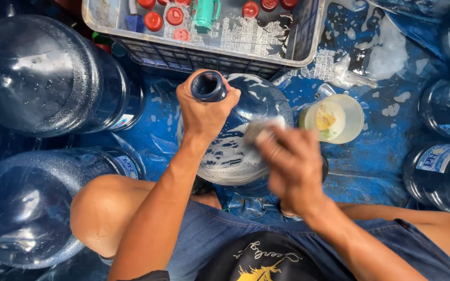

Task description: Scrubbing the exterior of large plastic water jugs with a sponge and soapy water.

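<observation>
Nearest me, my right hand point(294, 165) is blurred; its fingers close on a pale scrub pad point(260, 131) pressed against the soapy side of the jug point(235, 151). The jug stands between my knees on the wet blue floor point(371, 166), neck up and tilted toward me. My left hand point(204, 106) wraps tightly around the jug neck point(208, 86). Just right of the jug sits a small tub point(334, 118) with yellowish contents. More empty jugs point(42, 78) lie at left and right. Farthest off, a grey crate point(209, 57) holds suds, red caps point(174, 16) and a green cup point(205, 13)
</observation>
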